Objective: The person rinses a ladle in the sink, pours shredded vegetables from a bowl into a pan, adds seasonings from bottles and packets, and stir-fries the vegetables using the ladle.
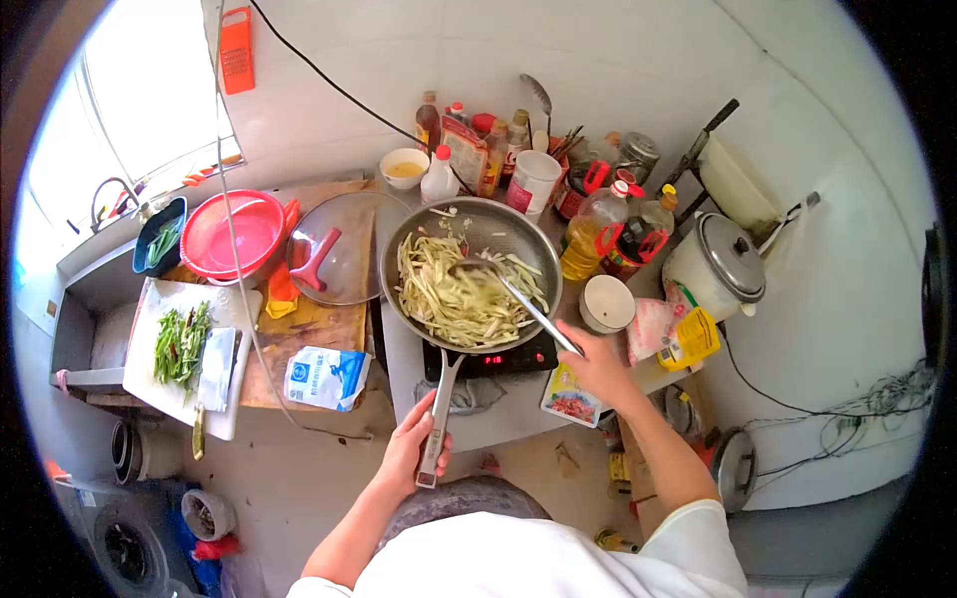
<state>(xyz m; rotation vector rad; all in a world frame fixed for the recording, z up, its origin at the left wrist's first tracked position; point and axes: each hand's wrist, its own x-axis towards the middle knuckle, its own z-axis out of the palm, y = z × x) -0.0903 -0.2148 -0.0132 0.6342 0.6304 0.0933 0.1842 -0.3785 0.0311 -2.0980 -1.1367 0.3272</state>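
My left hand is closed around the long metal handle of a frying pan. The pan rests on an induction cooker with red lit digits. Pale shredded vegetable strips, perhaps cabbage, fill much of the pan. In my right hand is the handle of a metal spatula. Its head is down among the strips, partly covered and smeared by motion. Close to that hand are a white bowl and a colourful food packet.
Left of the pan are a glass lid, a red basin, a cutting board with chopped greens and a knife, and a blue-white packet. Bottles crowd behind. A lidded pot stands right.
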